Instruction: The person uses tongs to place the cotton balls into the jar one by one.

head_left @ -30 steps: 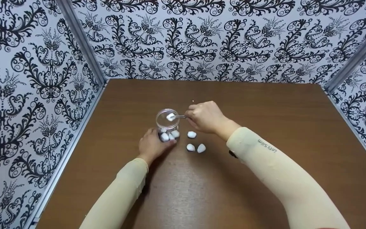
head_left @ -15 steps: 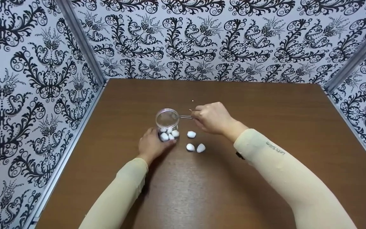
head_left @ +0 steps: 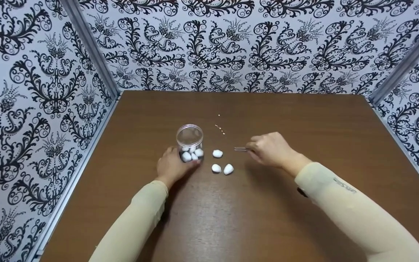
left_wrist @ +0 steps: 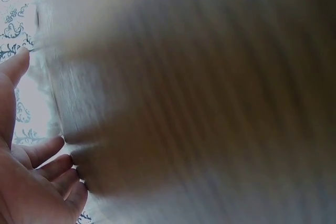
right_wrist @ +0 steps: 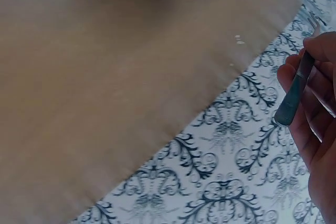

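In the head view my left hand (head_left: 175, 163) holds a clear round jar (head_left: 190, 136) from its left side, thumb across the front. Several white rounded lumps (head_left: 199, 152) lie inside the jar. Three more, such as this loose white lump (head_left: 228, 169), sit on the table just right of it. My right hand (head_left: 271, 150) grips a small fork (head_left: 240, 149) whose bare tines point left toward the lumps. The right wrist view shows the fork's handle (right_wrist: 295, 93) between thumb and fingers. In the left wrist view, my left hand (left_wrist: 37, 182) has its fingers curved, the surroundings blurred.
Small pale crumbs (head_left: 221, 130) are scattered on the brown wooden table (head_left: 304, 116) behind the loose lumps. Patterned black-and-white panels (head_left: 231, 47) rise at the back and sides, joined by a grey post (head_left: 98, 54).
The white lump on the fork has gone into the jar. My right hand has drawn the fork out and moved right and toward me. My left hand stays on the jar.
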`<state>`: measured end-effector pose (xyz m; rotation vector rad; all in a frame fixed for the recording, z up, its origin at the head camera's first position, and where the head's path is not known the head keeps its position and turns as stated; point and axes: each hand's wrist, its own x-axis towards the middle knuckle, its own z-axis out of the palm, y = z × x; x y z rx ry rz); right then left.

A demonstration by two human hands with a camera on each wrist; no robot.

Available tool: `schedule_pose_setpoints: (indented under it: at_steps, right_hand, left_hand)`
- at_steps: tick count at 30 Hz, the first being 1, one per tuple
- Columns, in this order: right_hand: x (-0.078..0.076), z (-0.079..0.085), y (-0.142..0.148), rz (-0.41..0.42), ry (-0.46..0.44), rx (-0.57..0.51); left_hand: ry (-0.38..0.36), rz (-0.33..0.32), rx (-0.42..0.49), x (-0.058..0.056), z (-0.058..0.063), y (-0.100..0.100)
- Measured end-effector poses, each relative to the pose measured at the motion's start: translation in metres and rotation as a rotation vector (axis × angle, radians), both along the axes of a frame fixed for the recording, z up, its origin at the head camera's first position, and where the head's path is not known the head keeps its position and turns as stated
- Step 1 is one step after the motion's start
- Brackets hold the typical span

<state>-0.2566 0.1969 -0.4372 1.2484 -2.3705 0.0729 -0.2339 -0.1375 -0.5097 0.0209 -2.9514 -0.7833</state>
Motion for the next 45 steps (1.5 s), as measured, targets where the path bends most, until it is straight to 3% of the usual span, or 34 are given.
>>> schedule_pose_setpoints:
  at_steps: [8, 16, 45]
  right_hand:
    - [0.013, -0.015, 0.016, -0.025, -0.061, 0.048]
    - [0.020, -0.020, 0.018, -0.015, -0.057, 0.052]
    - [0.023, -0.025, 0.007, 0.002, -0.103, 0.087]
  left_hand:
    - [-0.011, 0.000, 0.002, -0.001, -0.002, 0.000]
    - [-0.010, -0.007, -0.009, -0.003, -0.003, 0.000]
    - [-0.006, -0.006, 0.003, -0.002, -0.001, 0.000]
